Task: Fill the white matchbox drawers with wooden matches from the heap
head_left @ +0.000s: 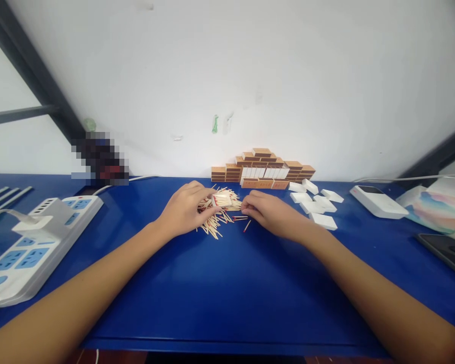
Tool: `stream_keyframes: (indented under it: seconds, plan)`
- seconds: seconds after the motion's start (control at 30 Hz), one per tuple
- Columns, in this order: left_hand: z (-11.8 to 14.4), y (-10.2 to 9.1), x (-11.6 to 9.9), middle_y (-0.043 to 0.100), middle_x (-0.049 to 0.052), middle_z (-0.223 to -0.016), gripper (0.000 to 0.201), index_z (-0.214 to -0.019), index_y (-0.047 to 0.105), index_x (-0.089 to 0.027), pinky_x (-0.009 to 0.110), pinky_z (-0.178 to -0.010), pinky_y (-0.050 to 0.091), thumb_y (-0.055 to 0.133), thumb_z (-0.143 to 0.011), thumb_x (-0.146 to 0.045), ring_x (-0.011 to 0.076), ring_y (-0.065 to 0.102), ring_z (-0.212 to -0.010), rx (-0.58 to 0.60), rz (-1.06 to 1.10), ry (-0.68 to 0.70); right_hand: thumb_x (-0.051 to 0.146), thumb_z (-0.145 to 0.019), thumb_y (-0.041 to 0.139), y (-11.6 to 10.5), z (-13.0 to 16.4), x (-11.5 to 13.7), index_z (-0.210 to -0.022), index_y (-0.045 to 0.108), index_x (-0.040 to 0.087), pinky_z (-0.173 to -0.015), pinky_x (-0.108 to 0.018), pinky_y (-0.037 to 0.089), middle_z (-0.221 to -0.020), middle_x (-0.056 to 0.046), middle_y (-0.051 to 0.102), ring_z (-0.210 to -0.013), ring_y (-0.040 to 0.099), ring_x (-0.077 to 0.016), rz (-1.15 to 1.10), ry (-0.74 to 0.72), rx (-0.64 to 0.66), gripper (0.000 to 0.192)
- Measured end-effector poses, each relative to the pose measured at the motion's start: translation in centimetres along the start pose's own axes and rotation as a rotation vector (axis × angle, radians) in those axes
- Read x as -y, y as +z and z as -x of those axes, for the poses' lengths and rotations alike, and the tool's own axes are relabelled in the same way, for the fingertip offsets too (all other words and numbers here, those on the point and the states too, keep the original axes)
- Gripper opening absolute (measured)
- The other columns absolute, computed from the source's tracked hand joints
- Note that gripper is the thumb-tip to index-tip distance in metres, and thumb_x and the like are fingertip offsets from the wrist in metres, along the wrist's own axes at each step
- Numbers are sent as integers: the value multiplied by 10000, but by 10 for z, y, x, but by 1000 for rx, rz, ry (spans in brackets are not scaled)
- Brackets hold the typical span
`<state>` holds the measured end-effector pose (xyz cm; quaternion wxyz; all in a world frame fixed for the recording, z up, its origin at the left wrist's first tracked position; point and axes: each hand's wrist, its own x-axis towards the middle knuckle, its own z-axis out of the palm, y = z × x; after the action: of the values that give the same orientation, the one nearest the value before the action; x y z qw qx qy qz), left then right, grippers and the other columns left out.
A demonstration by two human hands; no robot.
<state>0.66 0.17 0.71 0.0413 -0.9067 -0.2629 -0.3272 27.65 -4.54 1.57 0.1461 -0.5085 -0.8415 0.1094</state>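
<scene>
My left hand [187, 207] curves its thumb and fingers round the left end of a small white matchbox tray [223, 198], which has matches lying in it. Beneath and around the tray spreads a heap of loose red-tipped matches [212, 226]. To the right of the heap, my right hand [264, 210] is closed, its fingertips pinched together beside the match ends; whatever they hold is hidden. Just below those fingertips, a few stray matches [246, 226] lie on the blue table [227, 293].
Brown matchboxes [261, 157] are stacked in steps against the wall, with white trays among them. Several white trays [323, 221] lie right of my right hand. A white device [379, 202] and dark phone [447, 250] sit far right, a power strip [34, 258] at left.
</scene>
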Motion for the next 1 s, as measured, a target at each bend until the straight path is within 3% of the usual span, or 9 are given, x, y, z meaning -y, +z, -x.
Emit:
stream_keyframes:
  seconds: [0.17,0.23,0.47,0.7,1.0]
  plan:
    - [1,-1,0,740,91,-934,379,-1194,696,-146,420,-845,535,663,-975,-453,257,639,-913,2,-7,11,258,-936,632,-17,6,-4,-930,677,213,-725,-296,414,-939,-51,617,-819,558,-182,-96,-1,198,64]
    - [1,-2,0,735,90,-932,377,-1189,696,-148,419,-844,533,665,-974,-456,259,634,-915,14,-10,6,265,-933,628,-17,7,-4,-910,671,214,-720,-296,410,-935,-49,614,-816,548,-182,-99,5,222,71]
    - [1,-2,-2,738,89,-946,366,-1200,693,-171,423,-853,532,649,-982,-462,263,638,-931,28,-6,-6,228,-978,518,-5,6,5,-856,608,207,-714,-316,416,-904,-59,647,-794,557,-189,-79,18,149,153]
    - [1,-2,-1,733,89,-945,366,-1204,692,-175,422,-855,528,645,-983,-463,262,632,-925,35,3,-12,184,-963,585,0,5,8,-978,595,207,-738,-304,415,-984,-59,621,-836,563,-190,-22,24,70,29]
    - [1,-1,-1,732,92,-955,359,-1204,690,-161,419,-867,525,662,-977,-438,261,628,-940,43,-11,-3,195,-1002,529,4,2,7,-896,584,201,-738,-306,420,-981,-68,631,-834,576,-192,-1,78,97,120]
